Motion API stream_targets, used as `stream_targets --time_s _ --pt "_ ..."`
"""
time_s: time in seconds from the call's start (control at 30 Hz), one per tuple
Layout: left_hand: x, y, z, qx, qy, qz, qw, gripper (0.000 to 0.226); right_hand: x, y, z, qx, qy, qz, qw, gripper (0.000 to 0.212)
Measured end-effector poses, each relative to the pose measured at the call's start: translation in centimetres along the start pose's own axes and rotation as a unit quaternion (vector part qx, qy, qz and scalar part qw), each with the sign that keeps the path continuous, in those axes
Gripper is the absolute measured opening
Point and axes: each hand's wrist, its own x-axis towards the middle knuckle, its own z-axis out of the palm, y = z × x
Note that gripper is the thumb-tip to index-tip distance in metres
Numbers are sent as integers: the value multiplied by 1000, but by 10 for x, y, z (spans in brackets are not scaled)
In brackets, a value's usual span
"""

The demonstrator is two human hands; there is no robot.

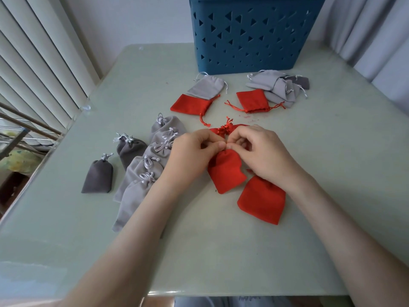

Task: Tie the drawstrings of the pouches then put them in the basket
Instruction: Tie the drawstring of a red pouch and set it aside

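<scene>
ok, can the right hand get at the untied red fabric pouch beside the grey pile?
Probably yes: only bare table lies between the right hand and that red fabric pouch. It's pinching the neck of the nearer red pouch, though, so must release first.

A glossy pale green table (221, 251) stands before a plain pale wall (143, 18). White vertical blinds (33, 63) hang at left, light pleated curtains (365, 29) at right, under soft even light.
</scene>
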Motion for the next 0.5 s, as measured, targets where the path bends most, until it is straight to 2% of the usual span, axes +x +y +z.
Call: stream_targets --time_s 0.2,0.37,0.5 --pt "-1 1 5 23 9 40 999 5 3 2 -3 26 19 44 999 9" --pt "-2 -1 13 141 48 115 982 6 3 3 0 32 21 67 997 9" --pt "-3 -4 16 179 105 173 963 6 3 2 3 129 17 95 987 15"
